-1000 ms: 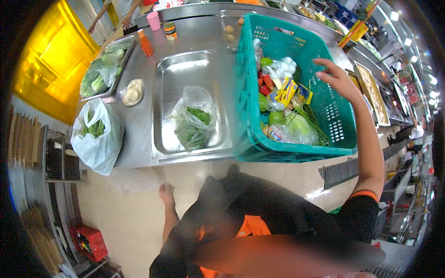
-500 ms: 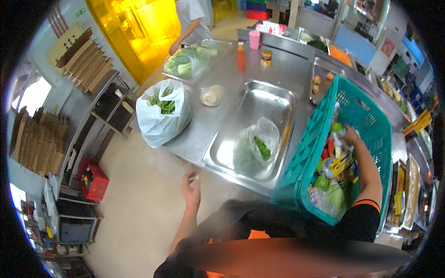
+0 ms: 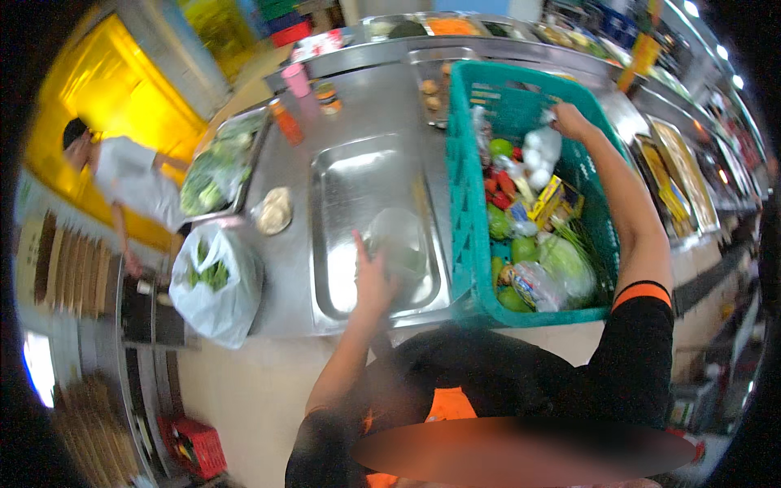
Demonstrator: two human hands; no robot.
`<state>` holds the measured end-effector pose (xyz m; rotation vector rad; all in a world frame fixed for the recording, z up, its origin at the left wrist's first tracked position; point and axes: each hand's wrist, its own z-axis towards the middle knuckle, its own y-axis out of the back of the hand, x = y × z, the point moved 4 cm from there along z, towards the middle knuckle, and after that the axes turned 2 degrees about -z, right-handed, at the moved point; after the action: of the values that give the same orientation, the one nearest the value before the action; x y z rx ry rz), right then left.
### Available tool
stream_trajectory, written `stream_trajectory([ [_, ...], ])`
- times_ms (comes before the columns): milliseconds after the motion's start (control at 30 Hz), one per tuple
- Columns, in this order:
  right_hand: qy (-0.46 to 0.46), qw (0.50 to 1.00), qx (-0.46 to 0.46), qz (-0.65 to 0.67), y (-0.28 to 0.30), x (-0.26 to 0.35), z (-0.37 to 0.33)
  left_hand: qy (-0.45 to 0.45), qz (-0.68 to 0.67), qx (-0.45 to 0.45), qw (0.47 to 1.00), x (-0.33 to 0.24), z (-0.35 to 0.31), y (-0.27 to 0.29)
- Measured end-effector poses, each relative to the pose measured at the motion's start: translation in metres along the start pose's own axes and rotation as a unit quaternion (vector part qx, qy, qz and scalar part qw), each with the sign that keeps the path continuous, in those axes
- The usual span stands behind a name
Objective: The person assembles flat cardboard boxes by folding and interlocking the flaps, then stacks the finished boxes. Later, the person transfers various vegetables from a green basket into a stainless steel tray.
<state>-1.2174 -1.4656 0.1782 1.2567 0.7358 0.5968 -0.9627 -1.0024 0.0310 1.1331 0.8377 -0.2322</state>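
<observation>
My right hand (image 3: 573, 122) is closed on the gathered top of a clear bag of white round, egg-like things (image 3: 540, 159) inside the green plastic basket (image 3: 457, 187). Below that bag lie tomatoes, green fruit, yellow packets (image 3: 553, 202) and a bagged pale-green vegetable (image 3: 567, 264). Over the near part of a shallow steel pan (image 3: 346, 175), my left hand (image 3: 376, 283) is blurred, with a finger stretched out and nothing seen in it. Beside it in the pan sits a blurred clear plastic bag (image 3: 399, 236).
On the steel table stand a white bag of green vegetables (image 3: 218, 297), a small bag of pale food (image 3: 275, 211), a tray of leafy greens (image 3: 215, 171), an orange bottle (image 3: 286, 122), a jar (image 3: 328, 98) and a pink cup (image 3: 296, 80). A person (image 3: 134, 175) is at the left.
My view has turned right. My right hand has gone from among the groceries to the bag of white things, which is raised into sight. My left hand has moved over the pan.
</observation>
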Motion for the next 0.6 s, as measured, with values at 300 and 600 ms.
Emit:
stream_trajectory([
  [300,-0.092,0.941,-0.142,0.294,0.202,0.071,-0.055,0.146,-0.176,-0.008,0.973,0.103,-0.009,0.07],
  [600,-0.11,0.881,-0.172,0.427,0.283,0.203,-0.063,0.097,-0.23,0.041,0.967,0.112,-0.013,0.097],
])
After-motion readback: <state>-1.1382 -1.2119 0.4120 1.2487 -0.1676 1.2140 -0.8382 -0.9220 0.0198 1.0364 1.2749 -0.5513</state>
